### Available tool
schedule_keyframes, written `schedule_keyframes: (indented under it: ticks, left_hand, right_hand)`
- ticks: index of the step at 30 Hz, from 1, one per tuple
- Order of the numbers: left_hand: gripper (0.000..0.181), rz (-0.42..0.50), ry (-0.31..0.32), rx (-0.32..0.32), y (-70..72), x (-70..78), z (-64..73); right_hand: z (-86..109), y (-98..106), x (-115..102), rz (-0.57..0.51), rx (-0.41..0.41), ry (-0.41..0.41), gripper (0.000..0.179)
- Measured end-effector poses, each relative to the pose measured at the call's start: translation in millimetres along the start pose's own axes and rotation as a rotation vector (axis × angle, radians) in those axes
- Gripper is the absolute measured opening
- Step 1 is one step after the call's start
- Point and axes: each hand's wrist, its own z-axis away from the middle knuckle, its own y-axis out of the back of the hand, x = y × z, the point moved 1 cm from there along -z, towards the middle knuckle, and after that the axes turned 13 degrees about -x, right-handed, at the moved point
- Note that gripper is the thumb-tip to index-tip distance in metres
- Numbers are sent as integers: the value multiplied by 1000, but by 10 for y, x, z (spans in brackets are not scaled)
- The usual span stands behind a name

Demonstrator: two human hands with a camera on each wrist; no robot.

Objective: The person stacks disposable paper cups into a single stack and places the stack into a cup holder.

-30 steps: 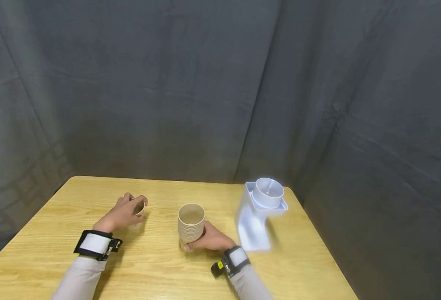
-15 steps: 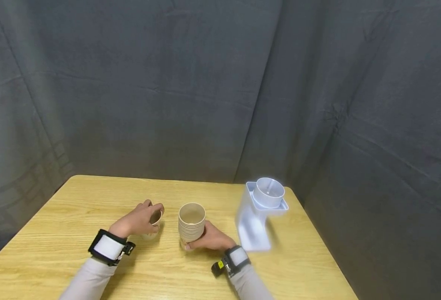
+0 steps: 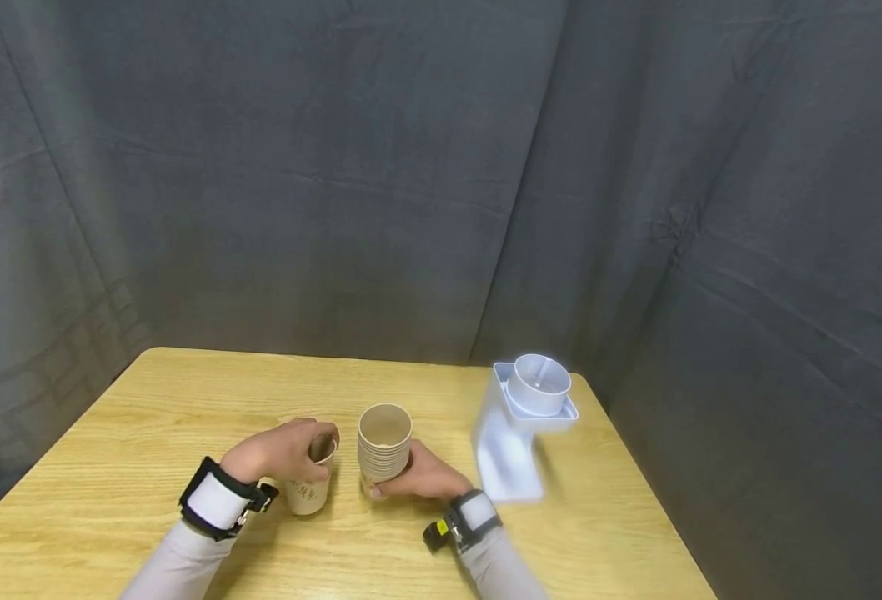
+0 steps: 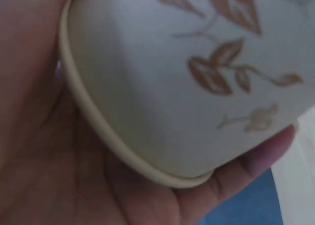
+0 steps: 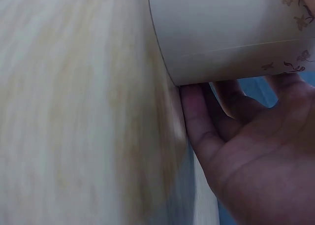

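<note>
My left hand (image 3: 283,450) grips a single paper cup (image 3: 308,496) near its rim, fingers and thumb on opposite sides. Brown leaves are printed on this cup (image 4: 162,77) in the left wrist view, where its rim lies against the palm. Just to its right, a tall stack of nested beige paper cups (image 3: 384,446) stands upright, mouths up. My right hand (image 3: 428,475) holds that stack low down from the right, thumb in front. In the right wrist view, the lowest cup (image 5: 221,33) has its base on the table and fingers (image 5: 197,112) curl against its side.
A white plastic stand (image 3: 508,450) with a round cylinder (image 3: 538,385) on top is at the right, beyond my right hand. The wooden table (image 3: 208,392) ends at the back before a grey curtain (image 3: 321,208).
My left hand has moved right and a little toward me with the paper cup, bringing it close to the stack. The right hand and the stack have stayed in place.
</note>
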Motion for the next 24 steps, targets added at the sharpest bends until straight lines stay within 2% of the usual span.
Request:
schedule_keyframes:
  ticks: [4, 8, 13, 20, 24]
  left_hand:
    - [37, 11, 27, -8, 53, 100, 82]
    - [35, -26, 23, 55, 107, 212, 167]
    - [32, -101, -26, 211, 190, 324, 213]
    - [41, -207, -76, 503, 318, 446, 202]
    - [51, -219, -152, 624, 393, 508, 179]
  right_hand:
    - [-2, -1, 6, -10, 3, -7, 58]
    - [-3, 5, 7, -2, 4, -14, 57]
    - [6, 3, -9, -5, 4, -22, 55]
    - [24, -2, -11, -16, 5, -21, 55]
    - [20, -5, -13, -21, 7, -22, 57]
